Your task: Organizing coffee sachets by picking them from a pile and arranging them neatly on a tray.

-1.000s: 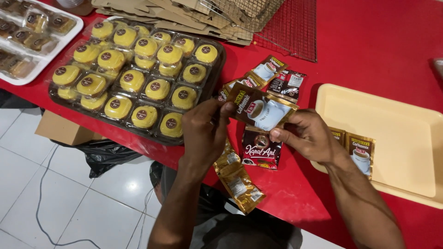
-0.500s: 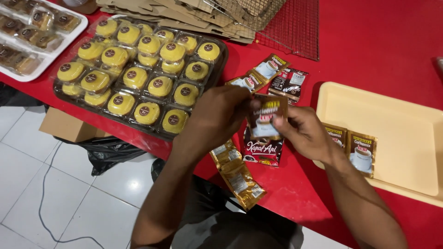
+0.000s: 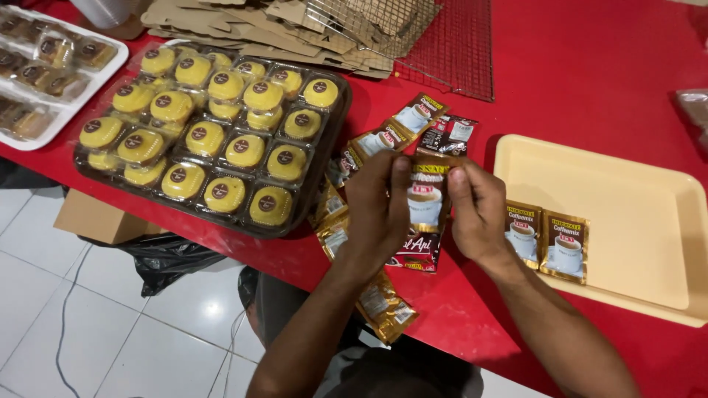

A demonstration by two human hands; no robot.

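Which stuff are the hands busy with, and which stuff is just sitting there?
Busy with:
- coffee sachet, pinched between left hand and right hand
- strip of sachets on the red table
- two sachets in the cream tray

Just sitting there:
- tray of yellow cakes
- flat cardboard pieces
- wire rack
- white tray of wrapped snacks

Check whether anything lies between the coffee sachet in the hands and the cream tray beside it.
Nothing visible does. Both hands hold the sachet just left of the cream tray, with only bare red tabletop between.
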